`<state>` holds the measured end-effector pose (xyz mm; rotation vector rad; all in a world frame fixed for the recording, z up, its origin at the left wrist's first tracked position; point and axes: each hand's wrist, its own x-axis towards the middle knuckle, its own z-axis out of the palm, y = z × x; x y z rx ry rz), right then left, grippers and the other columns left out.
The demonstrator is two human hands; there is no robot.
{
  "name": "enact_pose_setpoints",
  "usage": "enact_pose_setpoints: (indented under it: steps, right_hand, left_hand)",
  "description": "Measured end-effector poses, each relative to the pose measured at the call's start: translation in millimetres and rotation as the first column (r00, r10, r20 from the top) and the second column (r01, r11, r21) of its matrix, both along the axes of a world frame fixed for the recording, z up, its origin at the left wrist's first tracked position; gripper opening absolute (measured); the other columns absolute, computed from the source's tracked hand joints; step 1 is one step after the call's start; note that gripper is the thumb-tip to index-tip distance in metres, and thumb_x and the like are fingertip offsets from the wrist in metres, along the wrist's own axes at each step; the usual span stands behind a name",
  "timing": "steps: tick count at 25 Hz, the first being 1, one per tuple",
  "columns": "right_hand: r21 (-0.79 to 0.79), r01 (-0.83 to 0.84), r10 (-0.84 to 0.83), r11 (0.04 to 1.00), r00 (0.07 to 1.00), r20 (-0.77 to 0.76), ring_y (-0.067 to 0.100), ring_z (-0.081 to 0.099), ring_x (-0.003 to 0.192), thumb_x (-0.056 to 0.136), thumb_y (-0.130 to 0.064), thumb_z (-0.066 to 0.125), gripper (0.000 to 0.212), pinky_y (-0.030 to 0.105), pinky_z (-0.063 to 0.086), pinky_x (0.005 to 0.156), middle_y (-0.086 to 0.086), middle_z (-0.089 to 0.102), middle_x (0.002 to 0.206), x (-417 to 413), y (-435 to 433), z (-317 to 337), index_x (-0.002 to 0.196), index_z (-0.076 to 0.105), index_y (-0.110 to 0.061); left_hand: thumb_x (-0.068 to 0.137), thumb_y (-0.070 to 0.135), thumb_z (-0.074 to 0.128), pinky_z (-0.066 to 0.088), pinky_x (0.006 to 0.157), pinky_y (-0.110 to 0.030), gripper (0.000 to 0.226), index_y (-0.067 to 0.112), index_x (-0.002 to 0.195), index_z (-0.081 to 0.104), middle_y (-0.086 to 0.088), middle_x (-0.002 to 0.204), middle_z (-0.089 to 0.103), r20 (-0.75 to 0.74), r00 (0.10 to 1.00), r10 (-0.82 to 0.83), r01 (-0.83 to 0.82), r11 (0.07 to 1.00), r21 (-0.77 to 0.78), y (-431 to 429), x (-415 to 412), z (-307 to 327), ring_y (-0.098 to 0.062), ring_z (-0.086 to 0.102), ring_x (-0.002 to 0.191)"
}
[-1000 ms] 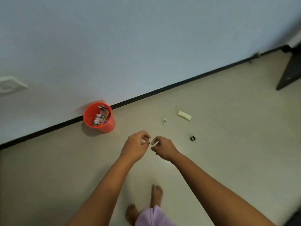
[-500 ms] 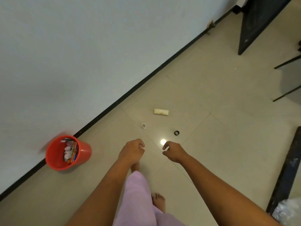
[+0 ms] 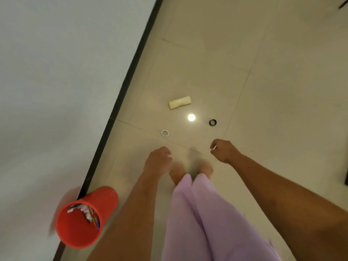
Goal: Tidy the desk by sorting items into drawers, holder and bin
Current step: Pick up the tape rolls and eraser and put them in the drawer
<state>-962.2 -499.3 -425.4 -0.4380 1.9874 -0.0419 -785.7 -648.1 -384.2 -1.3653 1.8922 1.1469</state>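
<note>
A red bin [image 3: 105, 200] holding crumpled paper and colourful scraps stands on the floor at the lower left, against the wall. My left hand [image 3: 158, 162] hangs above my feet with its fingers curled closed. My right hand [image 3: 224, 150] is further right, also curled closed. A pale sliver shows at each hand's fingertips; I cannot tell whether it is a nail or a scrap. On the tiles ahead lie a cream rectangular block [image 3: 179, 102], a small white ring [image 3: 165, 133] and a small black ring [image 3: 212, 122].
A white wall [image 3: 66, 72] with a black skirting strip [image 3: 130, 72] runs diagonally on the left. My bare feet and lilac trousers [image 3: 207, 223] fill the lower middle. A lamp's reflection [image 3: 191, 117] glints on the beige floor. Something dark sits at the right edge [image 3: 346, 178].
The view has swung down and right, so the bin slid from mid-left to the lower left. My hands have drifted apart and hang nearer the floor items.
</note>
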Motion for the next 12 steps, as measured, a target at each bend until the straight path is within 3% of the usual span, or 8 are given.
enact_pose_setpoints:
  steps: [2,5,10,12]
  right_hand:
    - [-0.001,0.036,-0.036,0.999,0.999,-0.015,0.024,0.06,0.094,0.088,-0.018,0.053,0.022,0.03,0.048,0.079,0.009,0.063,0.112,-19.6,-13.7,-51.5,0.109,0.06,-0.02]
    - [0.026,-0.007,0.008,1.0,0.998,-0.055,0.025,0.057,0.108,0.091,-0.018,0.049,0.031,0.036,0.049,0.09,0.007,0.058,0.123,-48.2,-19.4,-139.6,0.121,0.056,-0.021]
    - [0.106,-0.103,0.116,0.989,0.985,-0.125,0.029,0.045,0.127,0.092,-0.016,0.05,0.044,0.042,0.041,0.104,0.008,0.046,0.14,-90.0,-10.8,-271.1,0.136,0.048,-0.021]
    - [0.108,-0.123,0.137,0.987,0.981,-0.139,0.032,0.037,0.133,0.092,-0.013,0.05,0.05,0.044,0.038,0.107,0.008,0.037,0.146,-98.8,-10.0,-312.0,0.141,0.043,-0.022]
  left_hand:
    - [0.085,0.011,0.057,0.04,0.092,-0.024,0.023,0.015,0.106,0.064,-0.004,0.113,0.066,-0.025,1.0,0.015,-0.015,1.0,0.012,-5.8,-19.8,-47.3,-0.02,0.057,0.111]
    - [0.086,0.012,0.058,0.036,0.085,-0.018,0.021,0.015,0.106,0.064,-0.001,0.111,0.066,-0.048,0.999,-0.008,0.01,0.999,0.048,-4.2,-42.0,-128.6,-0.016,0.057,0.108]
    - [0.088,0.016,0.055,0.043,0.085,-0.025,0.023,0.02,0.109,0.062,0.003,0.114,0.063,-0.034,0.977,-0.212,0.214,0.975,0.061,-15.9,-70.5,-250.3,-0.016,0.058,0.104]
    - [0.088,0.015,0.055,0.043,0.083,-0.025,0.022,0.019,0.109,0.062,0.002,0.112,0.063,-0.054,0.978,-0.201,0.204,0.978,0.052,-16.7,-76.6,-288.7,-0.016,0.058,0.098]
